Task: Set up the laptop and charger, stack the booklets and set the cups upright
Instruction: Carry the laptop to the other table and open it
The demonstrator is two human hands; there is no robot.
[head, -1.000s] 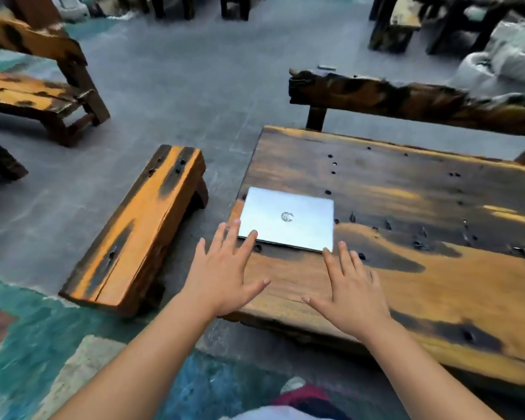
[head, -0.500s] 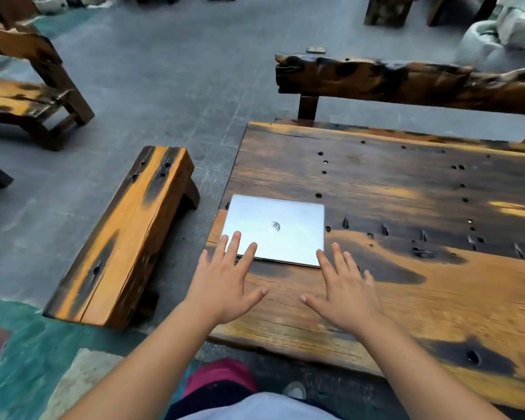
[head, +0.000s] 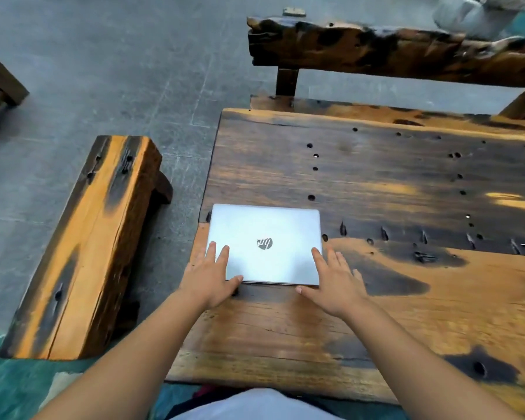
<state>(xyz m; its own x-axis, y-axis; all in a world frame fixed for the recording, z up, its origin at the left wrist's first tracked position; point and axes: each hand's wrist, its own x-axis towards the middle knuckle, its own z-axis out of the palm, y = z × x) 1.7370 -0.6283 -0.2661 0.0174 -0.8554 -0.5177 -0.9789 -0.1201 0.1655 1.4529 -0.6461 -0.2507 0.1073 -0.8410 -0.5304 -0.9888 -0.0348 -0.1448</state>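
Near table edge, both hands flat, fingers straight: left hand (head: 209,278) fingers on lid's near-left corner, thumb at front edge; right hand (head: 334,283) index finger on near-right corner, other fingers on wood. Silver laptop (head: 265,244), closed, lies at left end of wooden table (head: 376,183). Low bench (head: 82,247) just left. Log backrest (head: 391,53) beyond far edge. Round lid logo, lettering unreadable

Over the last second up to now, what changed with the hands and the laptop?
Both hands moved forward onto the closed laptop: the left hand and right hand now rest at its near corners, fingers straight. The laptop stayed shut, at the table's left edge.
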